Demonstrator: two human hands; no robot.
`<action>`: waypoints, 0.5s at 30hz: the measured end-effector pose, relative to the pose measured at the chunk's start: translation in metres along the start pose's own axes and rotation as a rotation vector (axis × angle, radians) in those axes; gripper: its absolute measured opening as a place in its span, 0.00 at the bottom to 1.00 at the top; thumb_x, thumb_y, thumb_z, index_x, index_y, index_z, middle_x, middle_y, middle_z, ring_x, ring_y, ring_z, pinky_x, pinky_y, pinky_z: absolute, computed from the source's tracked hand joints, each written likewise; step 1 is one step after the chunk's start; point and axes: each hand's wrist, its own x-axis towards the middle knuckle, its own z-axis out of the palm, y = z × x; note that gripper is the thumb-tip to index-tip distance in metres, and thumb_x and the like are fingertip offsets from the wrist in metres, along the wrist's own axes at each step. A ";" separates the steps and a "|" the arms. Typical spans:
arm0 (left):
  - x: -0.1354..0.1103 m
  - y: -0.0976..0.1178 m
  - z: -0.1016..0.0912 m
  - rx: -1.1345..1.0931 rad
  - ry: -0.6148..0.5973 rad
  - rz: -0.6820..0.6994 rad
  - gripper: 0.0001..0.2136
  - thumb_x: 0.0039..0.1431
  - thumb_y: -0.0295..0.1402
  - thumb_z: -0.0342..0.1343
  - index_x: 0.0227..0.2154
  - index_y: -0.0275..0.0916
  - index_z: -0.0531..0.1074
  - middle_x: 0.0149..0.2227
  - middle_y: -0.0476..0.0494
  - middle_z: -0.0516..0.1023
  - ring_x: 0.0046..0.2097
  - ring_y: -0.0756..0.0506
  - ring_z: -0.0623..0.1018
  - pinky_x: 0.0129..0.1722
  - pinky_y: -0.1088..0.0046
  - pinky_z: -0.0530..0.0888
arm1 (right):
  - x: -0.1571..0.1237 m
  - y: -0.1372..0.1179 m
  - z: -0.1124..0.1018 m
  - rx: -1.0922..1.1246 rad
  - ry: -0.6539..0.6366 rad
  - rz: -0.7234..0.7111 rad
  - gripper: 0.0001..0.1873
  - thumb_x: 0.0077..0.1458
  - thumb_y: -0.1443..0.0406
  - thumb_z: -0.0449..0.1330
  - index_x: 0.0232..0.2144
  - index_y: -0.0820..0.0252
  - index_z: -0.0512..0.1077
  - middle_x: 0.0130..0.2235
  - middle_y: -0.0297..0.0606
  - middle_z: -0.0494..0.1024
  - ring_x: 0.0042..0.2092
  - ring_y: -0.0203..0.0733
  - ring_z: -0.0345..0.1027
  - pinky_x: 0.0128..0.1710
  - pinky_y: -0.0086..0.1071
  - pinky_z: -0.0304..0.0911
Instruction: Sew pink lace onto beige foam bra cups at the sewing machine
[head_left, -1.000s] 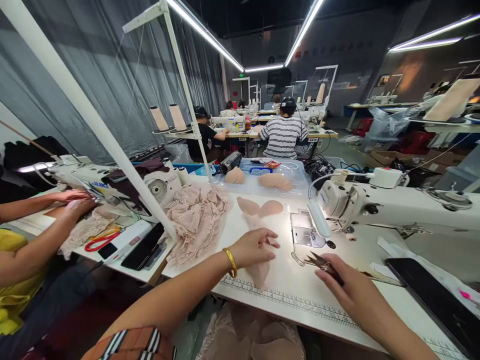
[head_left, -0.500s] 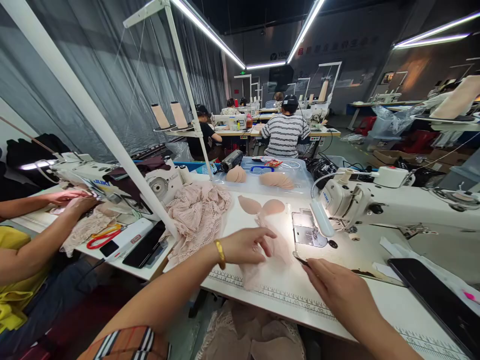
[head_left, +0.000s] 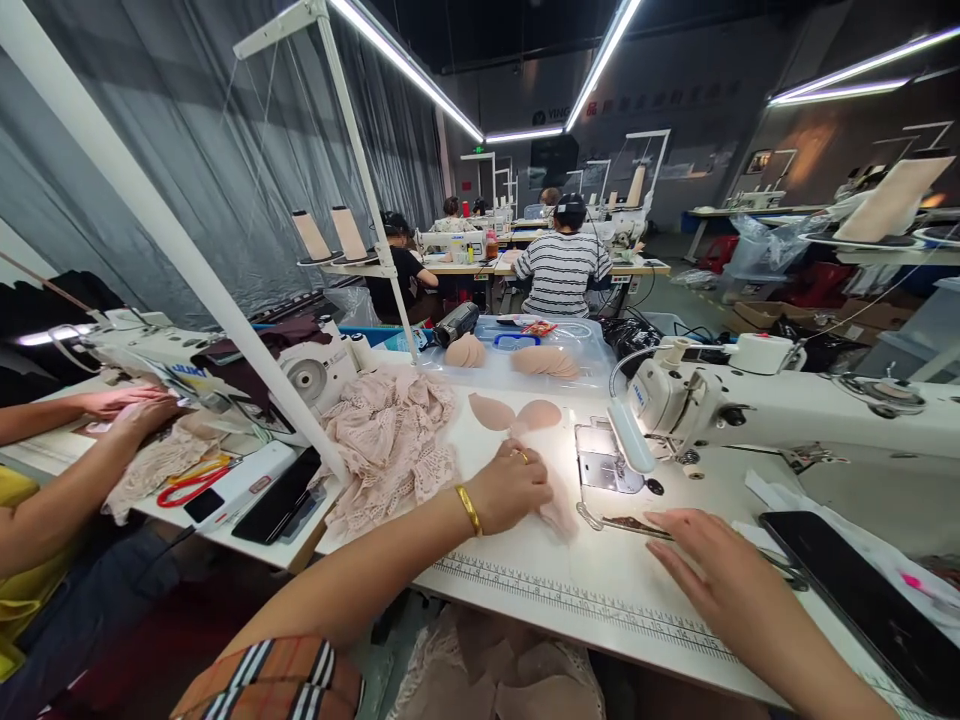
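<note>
My left hand (head_left: 516, 490), with a gold bracelet and ring, is closed on a sheer beige fabric piece (head_left: 559, 512) lying on the white sewing table; its fingertips are partly hidden. Two beige bra cups (head_left: 538, 414) lie just beyond that hand. My right hand (head_left: 709, 565) is open, fingers stretched out low over the table. By its fingertips lies a slim dark metal tool (head_left: 628, 523) with a curved silver end, its exact kind unclear. The lit needle plate (head_left: 611, 472) of the sewing machine (head_left: 675, 395) is beyond the tool.
Crumpled beige lace fabric (head_left: 390, 440) is heaped at the left. A clear plastic bin (head_left: 487, 370) behind carries stacked cups (head_left: 546, 361). A black phone (head_left: 855, 590) lies at right. More beige fabric (head_left: 499, 670) hangs below the table edge. A co-worker's hands (head_left: 135, 408) are at the left machine.
My left hand has come down and closed on the sheer fabric, drawing it up. My right hand has let go of the metal tool and moved right, fingers opening. The view has shifted slightly.
</note>
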 end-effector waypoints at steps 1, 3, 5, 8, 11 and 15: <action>0.001 0.003 0.000 0.028 -0.011 0.024 0.09 0.61 0.20 0.56 0.37 0.41 0.77 0.41 0.44 0.80 0.52 0.39 0.76 0.59 0.52 0.60 | 0.003 -0.007 0.003 0.065 -0.046 0.003 0.17 0.69 0.51 0.51 0.48 0.48 0.75 0.45 0.40 0.81 0.47 0.50 0.76 0.46 0.43 0.70; -0.005 0.011 -0.008 0.071 -0.007 0.076 0.09 0.61 0.20 0.56 0.37 0.41 0.76 0.35 0.46 0.79 0.46 0.41 0.77 0.57 0.52 0.61 | 0.011 -0.019 0.008 0.177 -0.117 0.038 0.16 0.70 0.53 0.51 0.48 0.49 0.75 0.46 0.41 0.80 0.48 0.50 0.75 0.47 0.43 0.69; -0.017 0.023 -0.019 0.063 -0.015 0.114 0.06 0.63 0.23 0.57 0.37 0.41 0.75 0.35 0.45 0.78 0.44 0.41 0.76 0.55 0.54 0.64 | 0.022 -0.028 0.014 0.237 -0.162 0.091 0.16 0.70 0.53 0.51 0.46 0.51 0.75 0.45 0.41 0.80 0.46 0.49 0.74 0.45 0.43 0.69; -0.036 0.042 -0.036 -0.161 -0.120 0.138 0.05 0.63 0.35 0.63 0.35 0.40 0.76 0.36 0.44 0.79 0.41 0.41 0.78 0.46 0.62 0.69 | 0.043 -0.041 0.026 0.272 -0.228 0.133 0.16 0.69 0.54 0.51 0.42 0.52 0.75 0.39 0.39 0.79 0.40 0.48 0.72 0.39 0.41 0.67; -0.045 0.047 -0.045 -0.526 -0.172 0.135 0.10 0.65 0.42 0.62 0.38 0.40 0.77 0.38 0.43 0.81 0.42 0.43 0.80 0.43 0.67 0.71 | 0.060 -0.052 0.043 0.278 -0.224 0.138 0.12 0.64 0.55 0.55 0.37 0.53 0.74 0.35 0.36 0.76 0.37 0.47 0.70 0.36 0.39 0.63; -0.034 0.033 -0.038 -0.627 0.010 -0.075 0.09 0.70 0.33 0.52 0.47 0.39 0.76 0.49 0.39 0.80 0.52 0.42 0.78 0.55 0.66 0.71 | 0.065 -0.061 0.062 0.325 -0.205 0.130 0.04 0.59 0.62 0.55 0.33 0.53 0.70 0.32 0.34 0.74 0.35 0.45 0.67 0.34 0.37 0.61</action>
